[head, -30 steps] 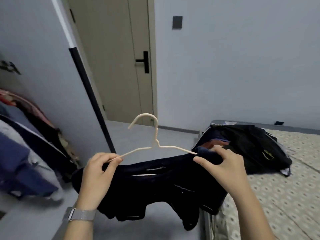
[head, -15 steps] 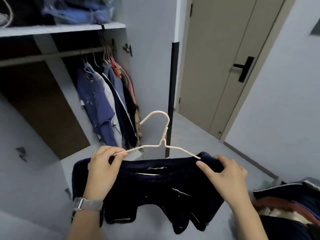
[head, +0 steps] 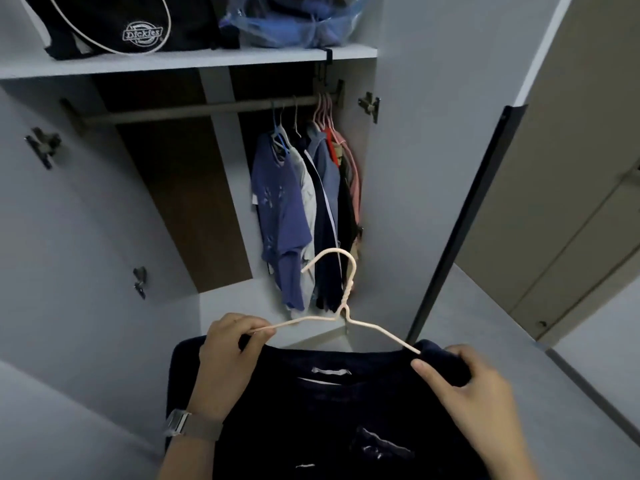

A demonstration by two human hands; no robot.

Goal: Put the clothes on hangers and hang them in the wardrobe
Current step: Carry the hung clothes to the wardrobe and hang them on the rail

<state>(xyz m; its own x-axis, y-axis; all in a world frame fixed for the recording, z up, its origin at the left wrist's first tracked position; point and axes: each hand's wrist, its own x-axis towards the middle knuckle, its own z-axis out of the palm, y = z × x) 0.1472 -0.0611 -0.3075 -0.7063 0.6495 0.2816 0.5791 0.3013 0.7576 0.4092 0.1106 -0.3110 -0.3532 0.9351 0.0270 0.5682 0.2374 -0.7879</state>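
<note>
Dark garment point(head: 346, 403) on pale wire hanger point(head: 341, 306), held below wardrobe rail point(head: 194, 110), not yet hung; several clothes point(head: 304, 202) already hang at the rail's right end. Left hand point(head: 228, 362) grip pinches the hanger's arm; right hand point(head: 464, 386) grip pinches garment shoulder. Since the earlier frame, the view has swung from door to wardrobe.

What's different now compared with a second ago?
The person has turned from the bed toward the open wardrobe, bringing the dark garment nearer its rail. Unchanged: the left hand and right hand still grip garment and hanger.
</note>
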